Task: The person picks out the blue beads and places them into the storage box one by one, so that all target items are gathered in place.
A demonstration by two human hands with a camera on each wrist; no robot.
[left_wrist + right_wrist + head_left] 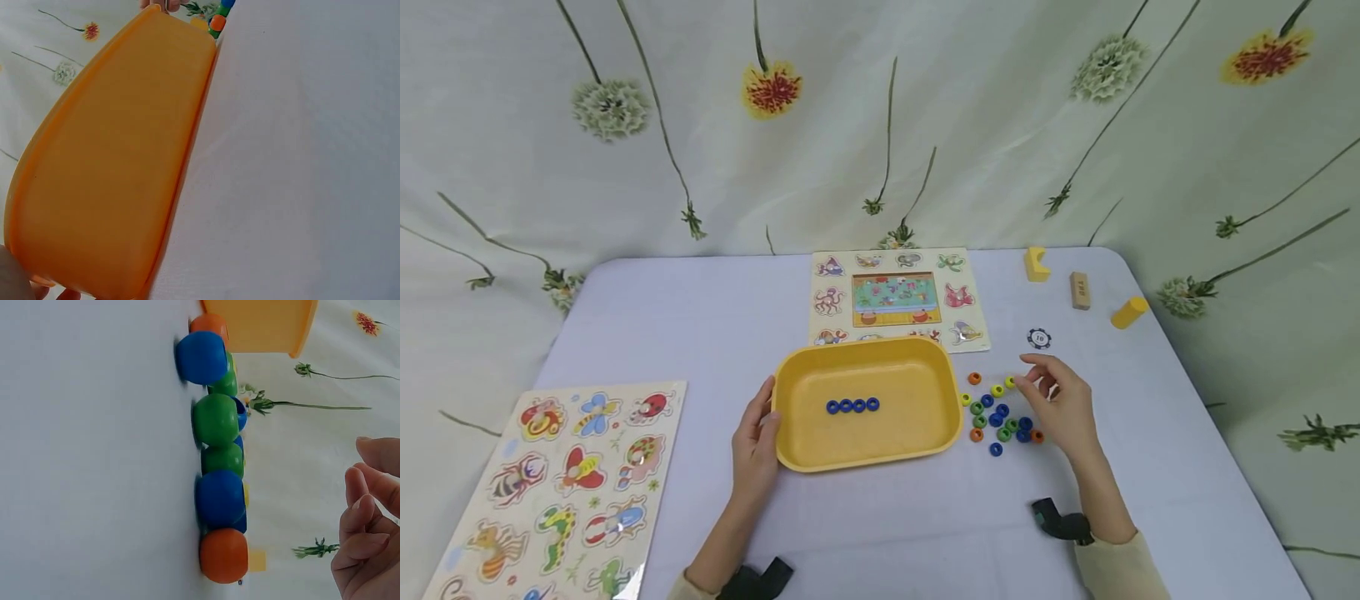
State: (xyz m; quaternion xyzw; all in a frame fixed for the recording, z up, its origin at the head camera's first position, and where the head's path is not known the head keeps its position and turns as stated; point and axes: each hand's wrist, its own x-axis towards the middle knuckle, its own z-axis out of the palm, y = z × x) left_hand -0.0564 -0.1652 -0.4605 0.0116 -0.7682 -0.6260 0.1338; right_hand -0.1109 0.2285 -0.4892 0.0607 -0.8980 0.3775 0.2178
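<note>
Two hands at a yellow tray with a row of four blue beads.
The left hand (756, 442) grips the left end of the tray (917, 421), where the blue beads (847, 406) sit in a line. The right hand (1066, 408) hovers over loose beads (996, 420) in mixed colours just right of the tray, its fingers loosely bent, a narrow gap between thumb and forefinger, holding nothing. A picture board (973, 340) lies behind the tray.

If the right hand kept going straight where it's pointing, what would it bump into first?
Probably the nearest small, yellow, ring-shaped bead; but the right hand looks raised, so it might pass above.
</note>
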